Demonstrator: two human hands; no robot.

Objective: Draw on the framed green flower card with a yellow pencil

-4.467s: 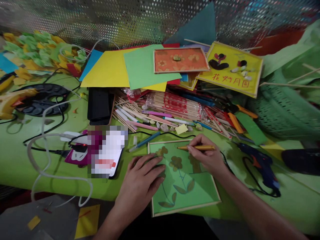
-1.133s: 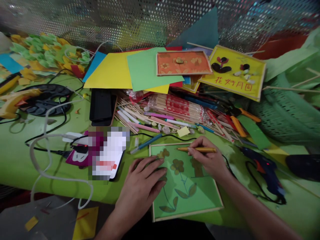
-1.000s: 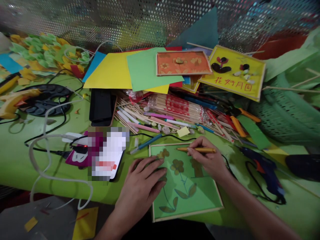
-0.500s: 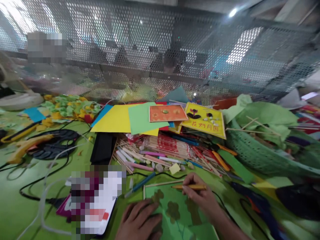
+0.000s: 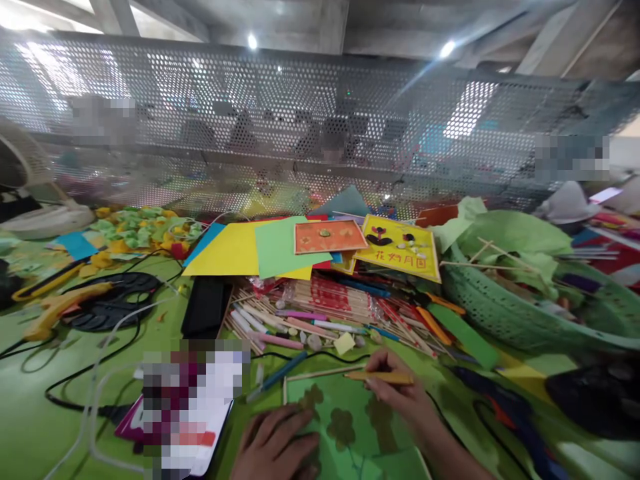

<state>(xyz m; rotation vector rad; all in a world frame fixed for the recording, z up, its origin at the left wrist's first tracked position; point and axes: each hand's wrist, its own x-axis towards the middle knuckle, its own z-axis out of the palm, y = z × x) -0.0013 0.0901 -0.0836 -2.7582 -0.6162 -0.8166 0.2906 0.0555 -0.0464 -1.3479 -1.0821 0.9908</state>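
Observation:
Low in the head view lies a green card (image 5: 350,393) with darker flower shapes on it and thin wooden sticks along its edges. My left hand (image 5: 280,443) rests flat on the card's left side, fingers spread. Near the card's top right, my right hand (image 5: 393,383) grips an orange-yellow marker (image 5: 380,378), its tip pointing left over the card. Whether the tip touches the card I cannot tell. A blue pen (image 5: 285,375) lies just beyond the card's upper left corner.
A phone (image 5: 210,427) lies left of my hands. Behind the card are loose sticks and pens (image 5: 300,323), coloured paper (image 5: 225,250) and two decorated cards. A green basket (image 5: 525,307) stands right, near a dark blue glue gun (image 5: 515,413); a yellow glue gun (image 5: 65,307) lies left.
The camera view has tilted up a little, so the table things sit slightly lower. Both hands keep nearly the same place on the card, the marker still in my right hand.

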